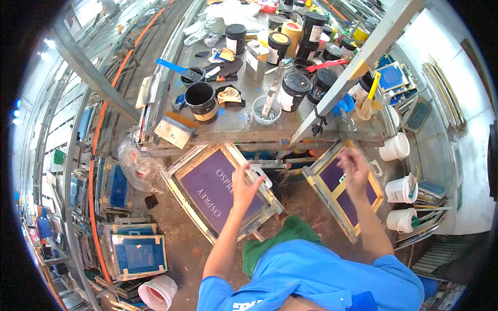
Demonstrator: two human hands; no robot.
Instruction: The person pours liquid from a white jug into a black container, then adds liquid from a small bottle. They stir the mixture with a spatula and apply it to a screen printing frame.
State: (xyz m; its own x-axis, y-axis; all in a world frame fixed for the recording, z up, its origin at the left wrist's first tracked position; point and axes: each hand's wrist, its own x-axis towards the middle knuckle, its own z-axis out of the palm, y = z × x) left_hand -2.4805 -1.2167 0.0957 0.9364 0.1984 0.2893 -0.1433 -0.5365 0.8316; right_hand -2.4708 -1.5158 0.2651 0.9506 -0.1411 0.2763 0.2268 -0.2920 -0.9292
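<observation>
My left hand [246, 185] is over a wood-framed printing screen [207, 181] with purple mesh and pale lettering, near its right side. Its thumb and fingers are spread, and nothing shows between them. A small white piece [265, 178] lies by the thumb at the frame's edge. Further right, my right hand [355, 169] is raised over a second wood-framed screen [328, 203], also purple, crossed by yellowish tape strips. Its fingers are loosely bent and apart, with nothing visible in them. Part of this screen is hidden behind the hand and forearm.
Ahead stands a metal table [244, 136] with ink tubs [201, 102], a clear cup [266, 111] and a wood-handled squeegee [175, 129]. A slanted metal post [342, 85] crosses its right side. White buckets [400, 189] line the right; stacked screens [138, 255] and a pinkish bucket [157, 292] stand left.
</observation>
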